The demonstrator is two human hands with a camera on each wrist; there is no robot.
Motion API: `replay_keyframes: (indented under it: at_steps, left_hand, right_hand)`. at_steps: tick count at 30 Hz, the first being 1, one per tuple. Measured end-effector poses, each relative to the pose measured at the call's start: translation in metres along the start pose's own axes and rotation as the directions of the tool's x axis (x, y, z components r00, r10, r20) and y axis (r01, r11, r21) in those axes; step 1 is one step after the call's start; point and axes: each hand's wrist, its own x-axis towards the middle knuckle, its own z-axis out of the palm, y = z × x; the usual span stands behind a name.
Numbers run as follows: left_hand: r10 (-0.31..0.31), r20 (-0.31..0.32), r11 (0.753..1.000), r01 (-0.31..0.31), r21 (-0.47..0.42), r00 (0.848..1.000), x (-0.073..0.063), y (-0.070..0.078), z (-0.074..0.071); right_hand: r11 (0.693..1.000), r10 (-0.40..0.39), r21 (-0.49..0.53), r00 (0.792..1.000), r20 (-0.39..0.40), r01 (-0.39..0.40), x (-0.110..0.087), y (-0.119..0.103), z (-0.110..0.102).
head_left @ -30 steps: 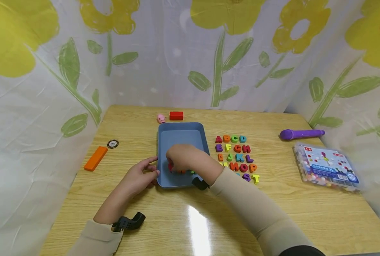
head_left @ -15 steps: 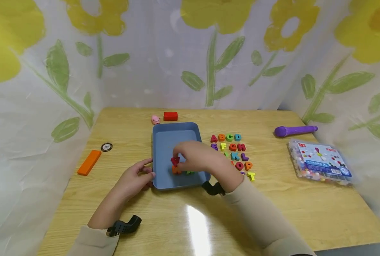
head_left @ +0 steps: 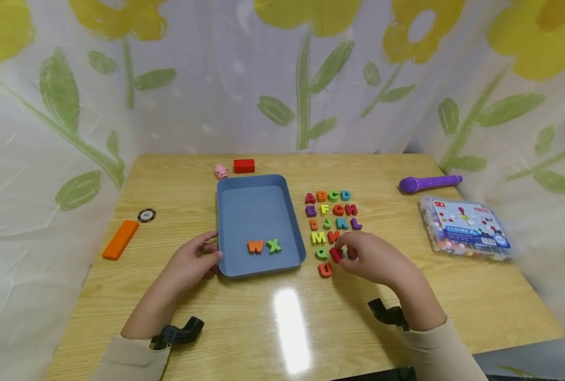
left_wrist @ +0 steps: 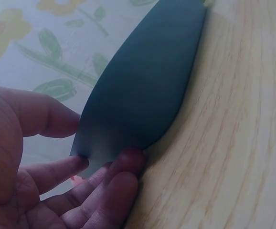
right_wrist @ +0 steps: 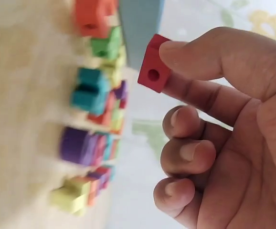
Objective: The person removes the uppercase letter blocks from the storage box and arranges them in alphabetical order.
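My right hand pinches a red letter V between thumb and forefinger, low over the letter rows right of the tray. The right wrist view shows this block from its side, with a small hole, above the other curled fingers. At the left wall of a blue tray, my left hand holds the rim, thumb at the edge and fingers against the outside. An orange W and a green X lie in the tray. A red-orange U lies below the rows; my right hand hides some letters.
Colored letters such as the yellow M lie in rows. Behind the tray are a red block and a pink pig. An orange block and a chip lie left; a purple stick and a plastic box lie right.
My right hand has moved from inside the tray to the right, carrying the red V to the letter rows. W and X are now uncovered. My left hand stays at the tray's wall.
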Motion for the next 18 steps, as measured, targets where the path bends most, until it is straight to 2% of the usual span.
replay_keyframes:
  at_steps: [4, 12, 18]
  left_hand:
    - [-0.005, -0.003, 1.0, 0.005, 0.008, 1.0, -0.001, 0.001, 0.0]
    - [-0.003, -0.01, 1.0, 0.003, -0.001, 1.0, -0.003, -0.001, -0.002]
    - [-0.003, -0.011, 1.0, 0.003, 0.006, 1.0, -0.001, 0.001, 0.002]
  right_hand:
    - [1.0, 0.031, 0.001, 0.999, 0.023, -0.031, -0.008, 0.008, 0.008]
    - [0.998, 0.065, -0.016, 0.995, 0.07, -0.064, -0.007, 0.01, 0.018]
    - [0.997, 0.049, -0.063, 0.998, 0.03, -0.047, -0.011, 0.005, 0.013]
